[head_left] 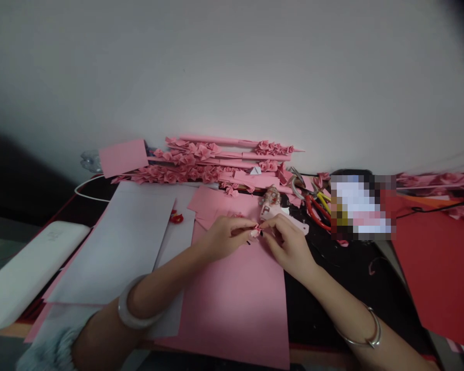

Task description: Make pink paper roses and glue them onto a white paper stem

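Between my two hands, above a large pink paper sheet (235, 304), is a small pink folded paper piece (257, 231). My left hand (226, 235) pinches it from the left with thumb and forefinger. From the right, my right hand (288, 242) closes its fingertips on the same piece, so the fingertips of both hands nearly meet. Fingers cover much of the piece, and its exact shape is hard to make out. Just behind my right hand lies a pale pink tool marked with a letter (268, 208).
White sheets (116, 242) and a small red paper flower (176, 218) lie left. Pink paper flower stems (193, 154) line the wall. Scissors with red handles (317, 214), a blurred-out phone (361, 206) and red paper (444, 268) are right. A white device (42, 263) sits far left.
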### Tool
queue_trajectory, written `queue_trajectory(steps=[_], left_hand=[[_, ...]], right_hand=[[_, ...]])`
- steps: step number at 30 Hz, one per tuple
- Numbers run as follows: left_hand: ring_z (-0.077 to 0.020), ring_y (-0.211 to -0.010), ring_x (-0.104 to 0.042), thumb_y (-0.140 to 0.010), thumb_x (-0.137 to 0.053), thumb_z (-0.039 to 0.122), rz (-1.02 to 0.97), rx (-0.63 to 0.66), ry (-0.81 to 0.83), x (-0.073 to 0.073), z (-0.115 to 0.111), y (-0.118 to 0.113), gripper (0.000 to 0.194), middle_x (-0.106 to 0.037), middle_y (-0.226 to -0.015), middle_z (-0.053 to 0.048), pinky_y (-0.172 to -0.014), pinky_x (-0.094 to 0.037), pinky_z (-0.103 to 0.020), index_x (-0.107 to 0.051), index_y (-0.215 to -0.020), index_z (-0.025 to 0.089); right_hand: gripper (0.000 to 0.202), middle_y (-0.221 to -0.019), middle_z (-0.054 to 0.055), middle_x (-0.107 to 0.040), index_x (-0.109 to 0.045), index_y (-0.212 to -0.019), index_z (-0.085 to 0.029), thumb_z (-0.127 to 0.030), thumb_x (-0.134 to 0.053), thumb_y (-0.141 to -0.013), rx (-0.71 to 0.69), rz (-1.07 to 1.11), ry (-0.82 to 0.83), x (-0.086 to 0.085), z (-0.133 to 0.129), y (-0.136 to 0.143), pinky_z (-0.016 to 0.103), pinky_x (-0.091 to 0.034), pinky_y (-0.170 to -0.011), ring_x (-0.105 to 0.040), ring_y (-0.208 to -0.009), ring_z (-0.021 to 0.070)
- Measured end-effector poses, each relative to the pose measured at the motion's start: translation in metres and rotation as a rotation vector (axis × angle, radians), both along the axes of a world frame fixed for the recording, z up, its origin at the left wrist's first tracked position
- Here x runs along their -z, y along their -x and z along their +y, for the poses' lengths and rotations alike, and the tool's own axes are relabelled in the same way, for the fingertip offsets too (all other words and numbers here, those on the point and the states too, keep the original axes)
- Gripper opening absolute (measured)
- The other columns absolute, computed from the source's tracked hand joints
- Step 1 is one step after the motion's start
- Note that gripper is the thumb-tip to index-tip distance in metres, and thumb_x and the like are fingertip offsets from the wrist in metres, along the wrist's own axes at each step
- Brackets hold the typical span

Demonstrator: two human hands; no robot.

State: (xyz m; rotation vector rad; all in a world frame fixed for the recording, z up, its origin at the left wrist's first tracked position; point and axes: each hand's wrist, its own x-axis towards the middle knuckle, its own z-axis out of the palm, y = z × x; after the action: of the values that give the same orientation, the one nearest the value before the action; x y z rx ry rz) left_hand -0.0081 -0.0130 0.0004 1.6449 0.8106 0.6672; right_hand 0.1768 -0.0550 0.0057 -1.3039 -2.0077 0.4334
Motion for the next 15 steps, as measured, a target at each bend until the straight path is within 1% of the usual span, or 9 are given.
queue_trajectory(steps=[3, 9, 15], left_hand=[[-0.0138, -0.072, -0.062, -0.085, -0.056, 0.025, -0.028, 0.004, 0.025, -0.0029, -0.0008, -0.0011, 0.023, -0.068, -0.078, -0.004, -0.063, -0.049, -0.022, -0.070, -0.098, 0.013], [-0.0127, -0.070, -0.061, -0.082, -0.057, 0.020, -0.037, 0.007, 0.046, -0.0032, -0.0020, -0.0021, 0.017, -0.066, -0.075, -0.005, -0.064, -0.047, -0.021, -0.069, -0.086, 0.009], [-0.0151, -0.075, -0.064, -0.080, -0.058, 0.019, -0.058, 0.031, 0.043, -0.0028, -0.0015, -0.0020, 0.018, -0.069, -0.081, -0.008, -0.068, -0.049, -0.023, -0.069, -0.090, 0.009]], right_hand=[[0.015, -0.077, 0.003, -0.054, -0.057, -0.091, -0.019, -0.008, -0.053, -0.081, 0.005, 0.001, -0.004, -0.0008, -0.0002, 0.0004, 0.026, -0.037, -0.055, -0.049, -0.065, 0.0155], [0.014, -0.076, 0.002, -0.054, -0.057, -0.088, -0.019, -0.009, -0.056, -0.078, -0.001, 0.007, 0.003, -0.0034, -0.0008, 0.0038, 0.025, -0.036, -0.055, -0.048, -0.063, 0.0145], [0.013, -0.073, 0.001, -0.053, -0.056, -0.084, -0.019, -0.009, -0.056, -0.076, 0.002, 0.008, 0.001, -0.0049, -0.0020, 0.0045, 0.025, -0.036, -0.054, -0.047, -0.063, 0.0141]])
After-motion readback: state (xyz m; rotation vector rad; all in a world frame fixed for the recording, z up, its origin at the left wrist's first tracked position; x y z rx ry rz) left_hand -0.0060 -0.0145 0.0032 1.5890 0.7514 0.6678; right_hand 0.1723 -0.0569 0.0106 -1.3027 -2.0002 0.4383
